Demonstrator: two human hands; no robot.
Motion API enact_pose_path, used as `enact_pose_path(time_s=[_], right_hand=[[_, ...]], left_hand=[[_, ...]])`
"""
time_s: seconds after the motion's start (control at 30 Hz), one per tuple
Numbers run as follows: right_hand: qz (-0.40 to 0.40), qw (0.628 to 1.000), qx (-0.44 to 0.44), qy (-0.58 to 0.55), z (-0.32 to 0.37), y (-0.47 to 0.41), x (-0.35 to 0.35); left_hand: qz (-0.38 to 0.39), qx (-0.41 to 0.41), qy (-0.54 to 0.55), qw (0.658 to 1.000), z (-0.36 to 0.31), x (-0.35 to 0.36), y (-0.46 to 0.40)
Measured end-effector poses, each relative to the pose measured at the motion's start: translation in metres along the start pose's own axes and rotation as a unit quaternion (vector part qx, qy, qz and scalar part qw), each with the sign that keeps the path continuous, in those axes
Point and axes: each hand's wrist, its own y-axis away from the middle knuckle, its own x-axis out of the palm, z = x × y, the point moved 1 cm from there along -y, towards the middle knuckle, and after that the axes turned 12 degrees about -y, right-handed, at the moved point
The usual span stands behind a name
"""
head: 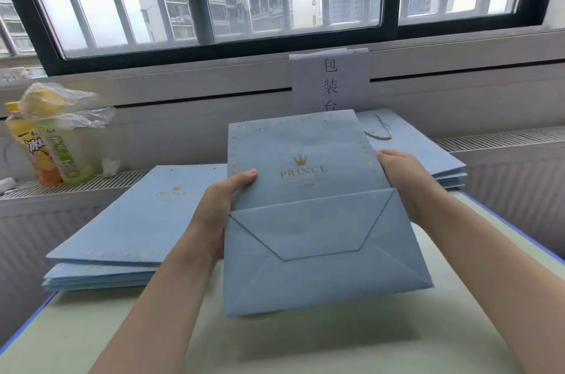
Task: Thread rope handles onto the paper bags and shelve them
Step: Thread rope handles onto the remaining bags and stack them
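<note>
- You hold the flat light-blue paper bag [305, 190] above the pale green desk [275, 343], long axis running away from you, folded bottom nearest, punched top toward the window.
- Your left hand [220, 205] and right hand [403, 177] grip its side edges, fingers curled behind.

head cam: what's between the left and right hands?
In the head view, one flat blue paper bag, folded bottom toward the camera, spans the gap. The left hand grips its left edge, the right hand its right edge.
</note>
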Motion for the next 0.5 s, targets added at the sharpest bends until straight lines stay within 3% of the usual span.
enact_pose_path(time_s=[0.17, 0.3, 0.5], right_hand=[[-0.023, 0.997, 0.018, -0.074, 0.005, -0.008, -0.009], [-0.099, 0.983, -0.063, 0.142, -0.003, -0.016, -0.015], [-0.040, 0.955, -0.106, 0.273, -0.010, -0.020, -0.012]], left_hand=[[0.057, -0.011, -0.085, 0.995, -0.001, -0.004, -0.002], [0.081, -0.007, -0.108, 0.991, 0.002, 0.002, -0.004], [-0.116, 0.052, -0.095, 0.987, 0.006, -0.011, -0.019]])
